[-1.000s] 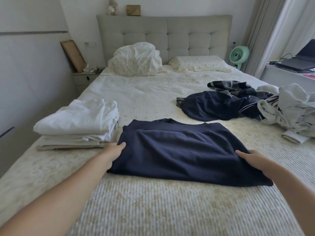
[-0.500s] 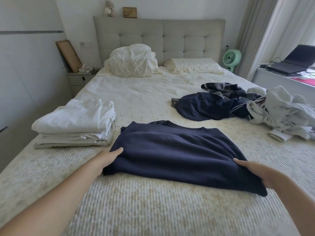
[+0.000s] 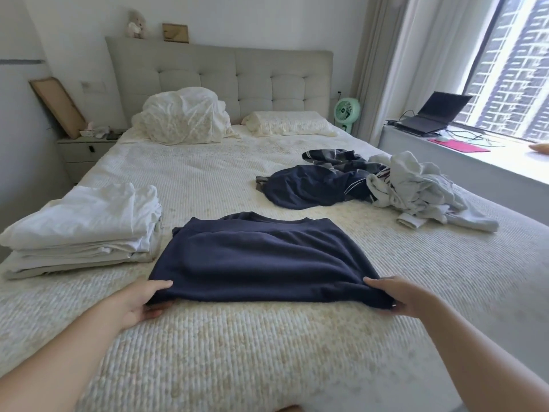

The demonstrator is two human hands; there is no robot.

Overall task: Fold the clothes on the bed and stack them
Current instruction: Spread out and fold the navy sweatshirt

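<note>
A folded navy top lies in front of me on the cream bed. My left hand pinches its near left corner, thumb on top and fingers underneath. My right hand grips the near right corner the same way. The near edge is lifted slightly off the cover. A stack of folded white clothes sits just left of the top. Unfolded dark clothes and a heap of pale clothes lie at the right.
Two pillows rest against the grey headboard. A nightstand stands at the left. At the right are a green fan and a window ledge with a laptop and cables.
Both hands slid back to the near corners of the navy top and took hold of them, raising the near edge. The view swung right toward the window.
</note>
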